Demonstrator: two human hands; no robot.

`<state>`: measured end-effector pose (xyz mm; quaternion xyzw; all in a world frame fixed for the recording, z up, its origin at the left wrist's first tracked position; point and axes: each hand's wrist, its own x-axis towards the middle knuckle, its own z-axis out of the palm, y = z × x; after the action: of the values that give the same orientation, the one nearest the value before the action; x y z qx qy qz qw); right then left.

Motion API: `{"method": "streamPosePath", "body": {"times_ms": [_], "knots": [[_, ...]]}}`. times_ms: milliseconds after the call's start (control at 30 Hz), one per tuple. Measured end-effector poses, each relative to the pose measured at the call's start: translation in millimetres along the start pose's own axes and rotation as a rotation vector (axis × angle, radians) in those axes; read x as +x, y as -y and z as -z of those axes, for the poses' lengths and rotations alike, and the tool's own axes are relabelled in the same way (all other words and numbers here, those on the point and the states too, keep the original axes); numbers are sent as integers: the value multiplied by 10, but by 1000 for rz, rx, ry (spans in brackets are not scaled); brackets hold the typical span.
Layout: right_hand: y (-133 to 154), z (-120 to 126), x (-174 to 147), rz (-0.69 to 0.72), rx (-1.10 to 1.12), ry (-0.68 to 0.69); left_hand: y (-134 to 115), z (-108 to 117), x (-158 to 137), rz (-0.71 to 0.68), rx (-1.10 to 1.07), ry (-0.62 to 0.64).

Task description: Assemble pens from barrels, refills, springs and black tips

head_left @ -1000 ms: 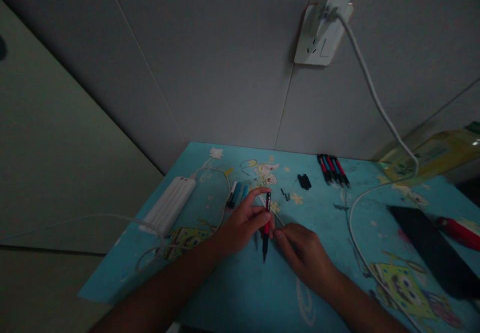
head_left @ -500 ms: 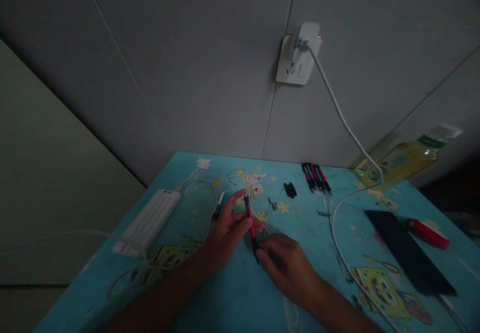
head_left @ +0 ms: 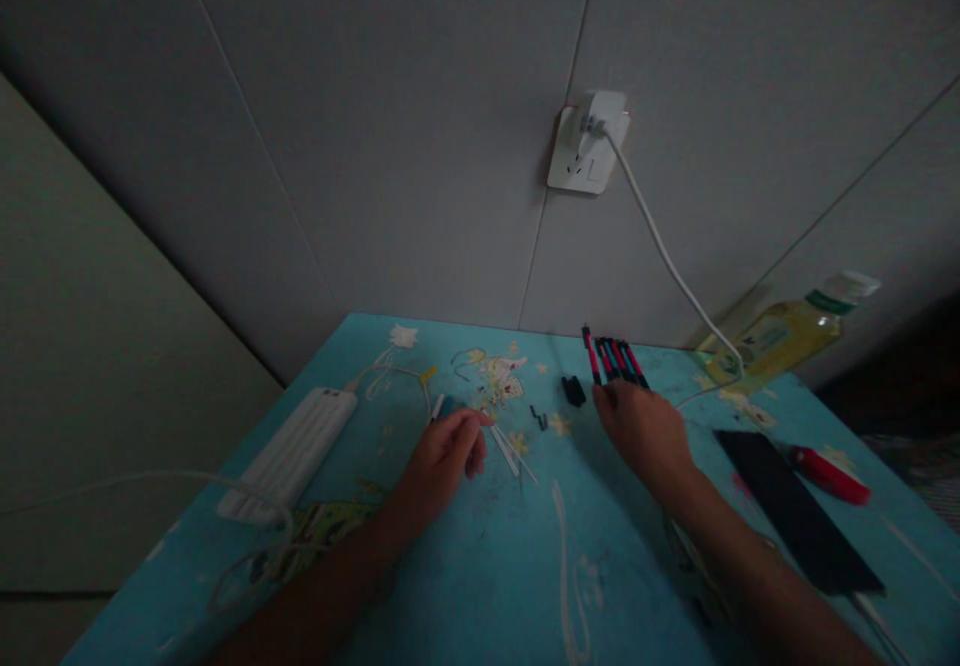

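Note:
My right hand (head_left: 649, 431) reaches to the back of the table, its fingers closed on the lower end of a red and black pen (head_left: 592, 354). That pen is just left of a row of several similar pens (head_left: 621, 358), red or teal with black ends. My left hand (head_left: 448, 448) is curled above the table, fingertips at the upper ends of thin white sticks (head_left: 507, 449); whether it grips anything is hidden. Behind it, partly covered, are white and blue pen-like pieces (head_left: 442, 407). Black pieces (head_left: 574, 391) and small dark bits (head_left: 538, 417) lie between the hands.
A white power bank (head_left: 292, 451) with cables is at the left. On the right are a dark flat slab (head_left: 795, 506), a red-handled object (head_left: 831, 475) and a leaning bottle of yellow liquid (head_left: 784, 336). A white cable (head_left: 652, 231) hangs from the wall socket (head_left: 581, 161).
My right hand has carried the red and black pen from the middle to the row at the back. My left hand has let go of it and curled its fingers, staying near the white sticks.

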<state>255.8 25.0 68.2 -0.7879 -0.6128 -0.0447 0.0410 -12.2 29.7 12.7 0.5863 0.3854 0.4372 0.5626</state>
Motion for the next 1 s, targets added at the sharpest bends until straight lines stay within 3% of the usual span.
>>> {"method": "streamPosePath", "body": {"times_ms": [100, 267, 333, 433, 600, 700, 833, 933, 1000], "knots": [[-95, -63, 294, -48, -54, 22, -24, 3, -58, -59, 186, 83], [-160, -265, 542, -80, -74, 97, -54, 62, -117, -448, 760, 244], [-180, -321, 599, -91, -77, 128, -34, 96, -101, -511, 901, 235], [-203, -367, 672, -106, -90, 161, -9, 170, -42, -491, 1122, 173], [-210, -342, 703, -107, -118, 142, -60, 362, 80, -341, 1373, 12], [-195, -259, 569, -89, -128, 91, -76, 434, 121, -294, 1406, -58], [-78, -155, 150, 9, -107, 30, -21, 425, 130, -286, 1425, -89], [97, -175, -232, 162, -41, 40, 34, 386, 128, -312, 1432, -59], [218, -234, -439, 351, 88, 48, 59, 366, 127, -321, 1432, -32]]}}
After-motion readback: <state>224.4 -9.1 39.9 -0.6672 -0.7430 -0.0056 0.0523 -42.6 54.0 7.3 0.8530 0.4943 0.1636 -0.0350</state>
